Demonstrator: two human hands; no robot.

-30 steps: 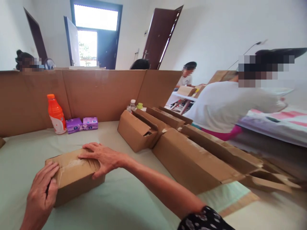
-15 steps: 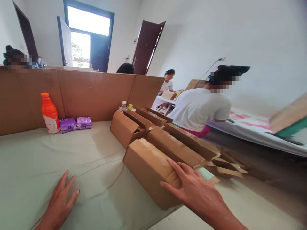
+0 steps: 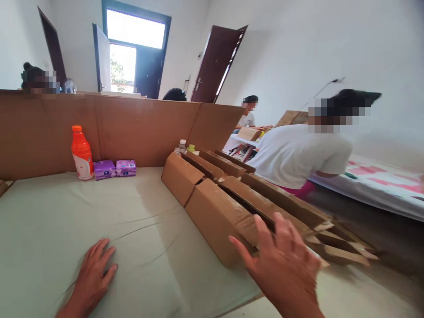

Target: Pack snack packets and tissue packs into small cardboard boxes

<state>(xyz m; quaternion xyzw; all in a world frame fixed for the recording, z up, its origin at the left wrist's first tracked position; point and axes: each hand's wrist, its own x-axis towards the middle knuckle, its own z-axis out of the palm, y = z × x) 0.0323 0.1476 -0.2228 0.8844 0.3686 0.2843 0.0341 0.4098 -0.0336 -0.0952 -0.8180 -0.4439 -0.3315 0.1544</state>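
My right hand (image 3: 281, 260) hovers at the near end of a brown cardboard box (image 3: 218, 216), its fingers spread and holding nothing. Whether a fingertip still touches the box, I cannot tell. This box lies lengthwise, close up against another cardboard box (image 3: 182, 179) farther back, with a narrow gap between them. My left hand (image 3: 94, 274) rests low over the pale green cloth (image 3: 142, 247) at the left, fingers stretched out, nothing in it. Several more open cardboard boxes (image 3: 268, 201) stand in rows just right of the near box.
An orange bottle (image 3: 82, 154) and two purple tissue packs (image 3: 114, 169) stand before a cardboard partition (image 3: 142, 130). A clear bottle (image 3: 181, 146) is behind the boxes. A person in a white shirt (image 3: 291, 152) sits at the right, near a covered surface (image 3: 380, 185); other people are farther back.
The near box has shifted back against the box behind it, closing most of the gap. My right hand has lifted and spread its fingers. The view has turned slightly left.
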